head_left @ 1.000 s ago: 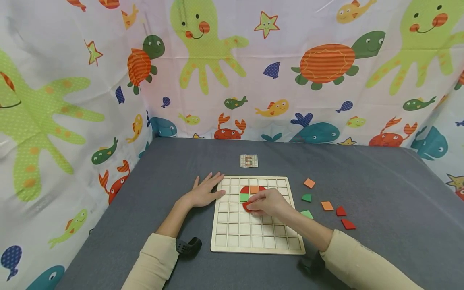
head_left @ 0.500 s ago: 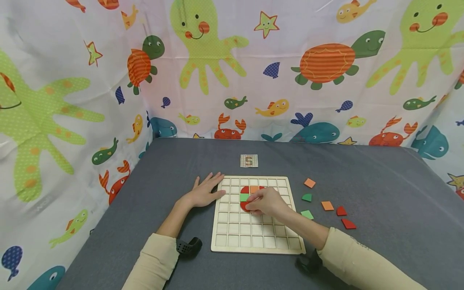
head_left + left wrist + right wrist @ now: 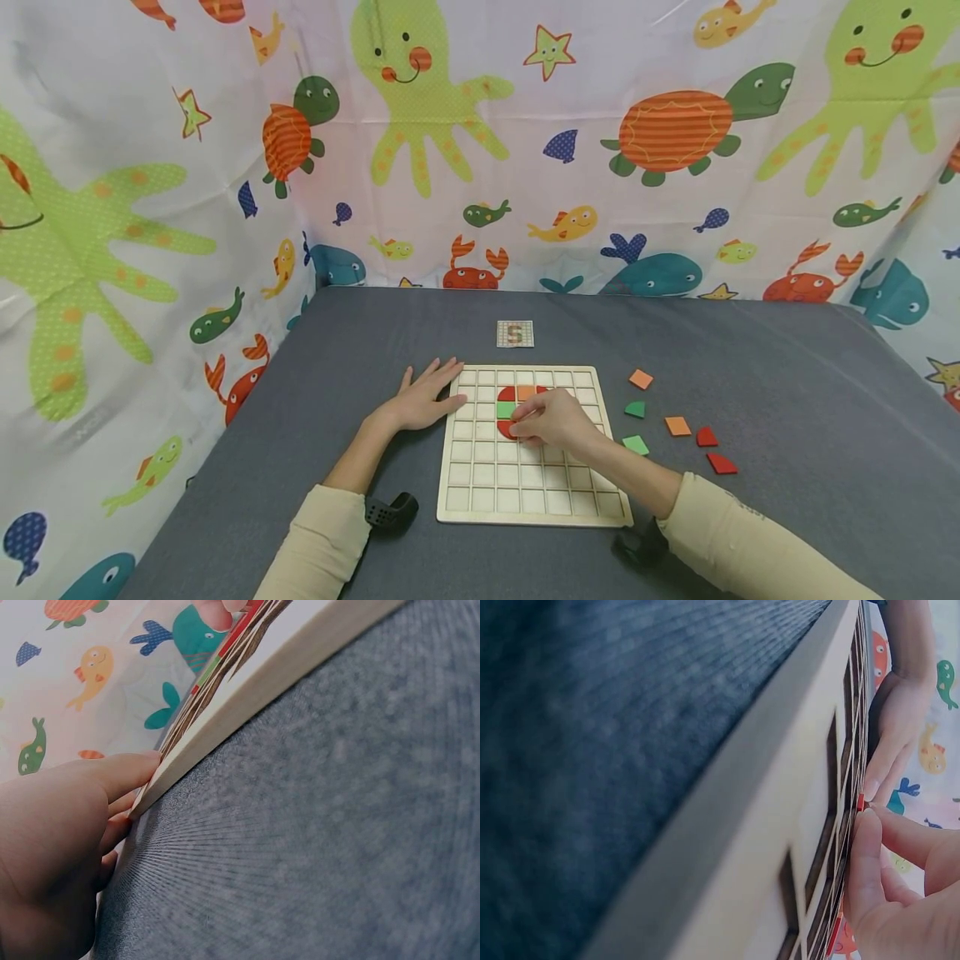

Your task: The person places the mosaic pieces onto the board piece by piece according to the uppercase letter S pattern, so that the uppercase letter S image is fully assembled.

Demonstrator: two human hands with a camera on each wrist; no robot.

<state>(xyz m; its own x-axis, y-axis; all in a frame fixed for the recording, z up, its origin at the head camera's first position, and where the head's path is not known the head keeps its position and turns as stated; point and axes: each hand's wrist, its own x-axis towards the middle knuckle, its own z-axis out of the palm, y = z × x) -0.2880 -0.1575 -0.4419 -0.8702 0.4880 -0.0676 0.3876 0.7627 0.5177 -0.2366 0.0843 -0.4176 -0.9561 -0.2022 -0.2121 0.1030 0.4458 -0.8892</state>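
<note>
A pale wooden grid board (image 3: 498,499) lies flat on the grey table. My left hand (image 3: 420,400) rests with fingers spread at its upper left corner, the thumb touching the left edge; the left wrist view also shows this thumb (image 3: 135,769) against the rim. My right hand (image 3: 558,423) is over the middle of the board, and its thumb and fingertips pinch a red rounded-corner tile (image 3: 505,429) at a cell. Just above that tile sit a green square tile (image 3: 506,410), another red rounded tile (image 3: 506,393) and an orange square tile (image 3: 527,392). My right fingers partly cover a further red tile (image 3: 542,389).
Behind the board lies a small card (image 3: 515,334) with an S-like figure on a grid. Loose tiles are scattered to the right: orange (image 3: 641,379), dark green (image 3: 635,409), light green (image 3: 635,445) and several others. A printed curtain (image 3: 480,167) stands behind the table.
The right hand has shifted the red rounded tile slightly left, under the green one, where it now lines up with its cell. The left hand has stayed in place.
</note>
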